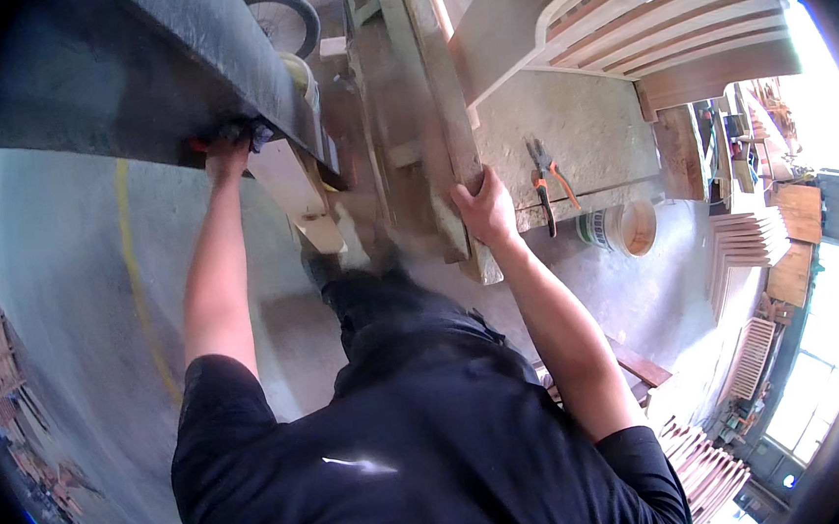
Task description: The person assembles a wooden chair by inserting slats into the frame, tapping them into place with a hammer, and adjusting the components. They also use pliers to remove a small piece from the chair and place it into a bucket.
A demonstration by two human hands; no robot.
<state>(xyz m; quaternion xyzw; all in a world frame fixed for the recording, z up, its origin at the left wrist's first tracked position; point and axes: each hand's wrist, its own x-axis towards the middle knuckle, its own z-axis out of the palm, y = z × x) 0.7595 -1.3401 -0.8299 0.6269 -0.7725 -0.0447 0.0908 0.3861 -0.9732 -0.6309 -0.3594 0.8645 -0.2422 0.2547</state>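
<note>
On the left, my left hand (227,159) is closed at the lower edge of a large dark slab (168,75). A dark bundle with a bit of red shows around its fingers, too hidden to name. A pale wooden piece (286,174) slants down beside that hand. My right hand (487,209) grips the near end of a long, worn wooden beam (442,112), with the thumb on top. Right of it, pliers (543,181) with orange and black handles lie on a worktop (582,136), their handles reaching over its front edge.
A slatted wooden frame (667,21) stands on the worktop at the far right. Below its front edge is a white bucket (631,229). A bicycle wheel (297,20) shows at the back. Stacked wooden parts (748,239) line the right side. A yellow line (134,265) marks the floor.
</note>
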